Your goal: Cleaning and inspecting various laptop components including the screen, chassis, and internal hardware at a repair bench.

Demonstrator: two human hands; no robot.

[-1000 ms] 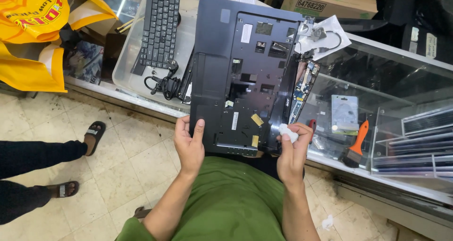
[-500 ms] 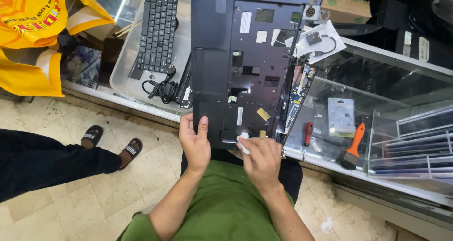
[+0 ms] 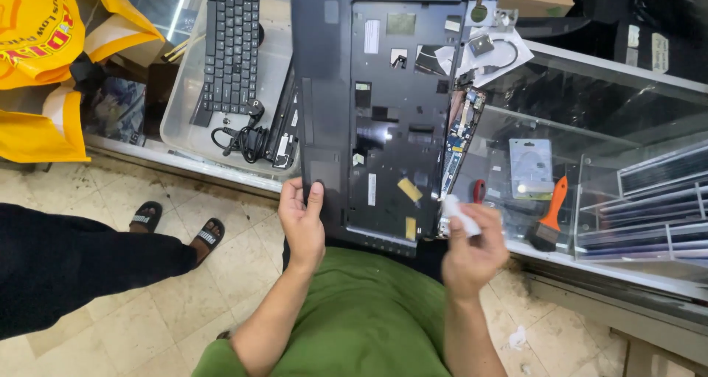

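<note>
Two hands: both at lower centre of frame
Left hand [image 3: 302, 222]: fingers closed on lower-left corner of laptop palmrest cover [image 3: 376, 104], thumb on top
Cover: dark, centre frame, flat on glass counter [image 3: 627, 89]
Right hand [image 3: 473, 248]: fingers pinching white wipe [image 3: 459, 215], just right of cover's lower edge
Nearby: orange-handled brush [image 3: 549, 218] right; loose keyboard [image 3: 232, 45] upper left

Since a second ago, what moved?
The right hand, holding a white wipe, went from the laptop panel's near right corner onto its near edge, then back off to the right. The left hand kept its grip on the panel's near left corner; the panel stayed on the glass counter.
</note>
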